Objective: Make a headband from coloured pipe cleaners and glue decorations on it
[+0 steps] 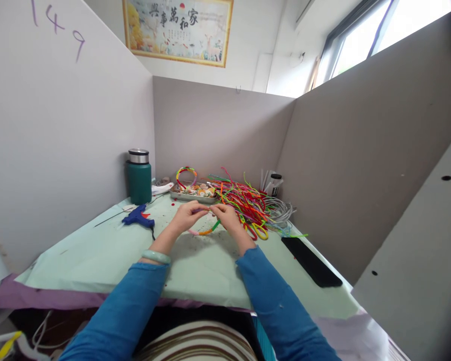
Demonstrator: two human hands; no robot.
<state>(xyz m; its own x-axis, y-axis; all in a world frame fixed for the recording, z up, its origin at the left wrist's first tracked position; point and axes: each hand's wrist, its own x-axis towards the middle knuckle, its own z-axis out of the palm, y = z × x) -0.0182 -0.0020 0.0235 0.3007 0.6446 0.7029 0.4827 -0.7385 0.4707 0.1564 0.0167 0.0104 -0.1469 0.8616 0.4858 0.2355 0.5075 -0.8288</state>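
Observation:
Between my two hands is a ring wrapped in coloured pipe cleaner (204,232), with pink, orange and green sections showing along its near side. My left hand (190,215) pinches it at the far left, a bit of purple showing at the fingertips. My right hand (226,215) grips its far right part, the fingertips almost meeting those of the left. The fingers hide the top of the ring. Behind my hands a metal tray (195,199) holds small decorations, and a finished-looking multicoloured ring (187,169) stands at its back left.
A heap of coloured pipe cleaners (248,198) lies at back right, beside grey coiled strands (281,210). At left are a blue glue gun (139,216) and a green bottle (139,181). A black strip (311,263) lies at right. Grey partitions (221,125) enclose the table.

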